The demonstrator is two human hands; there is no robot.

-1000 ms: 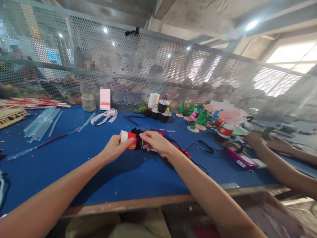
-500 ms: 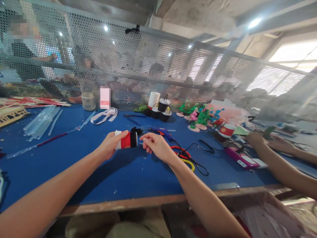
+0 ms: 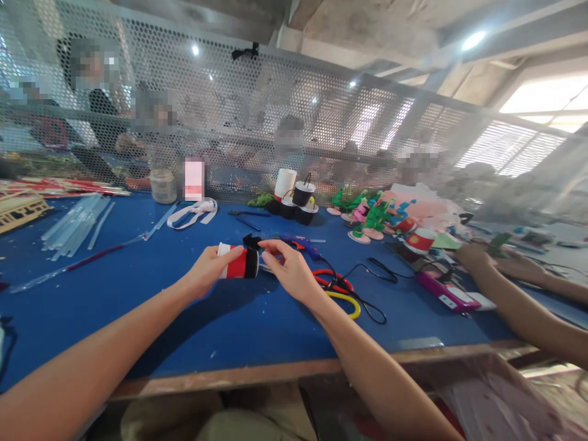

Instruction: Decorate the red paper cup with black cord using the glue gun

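My left hand (image 3: 209, 269) is wrapped round a small paper cup (image 3: 237, 262) held on its side above the blue table (image 3: 138, 294). The cup is red with a white rim and a black band at its right end. My right hand (image 3: 285, 269) is beside the cup's black end, its thumb and fingers pinching a black strip (image 3: 252, 241) that sticks up from the band. Scissors with red and yellow handles (image 3: 337, 286) lie just right of my right hand.
A glue gun (image 3: 301, 246) and black cords (image 3: 376, 272) lie behind my right hand. Black and white cups (image 3: 296, 199), green and pink foam flowers (image 3: 367, 220), clear glue sticks (image 3: 76, 223) and a jar (image 3: 163, 185) stand further back. Another person's hands (image 3: 482, 260) work at the right. A mesh fence (image 3: 275, 110) backs the table.
The cup has turned and shifted a little left in my left hand. My right hand came off it, then went back to the black strip at its end. The scissors became visible.
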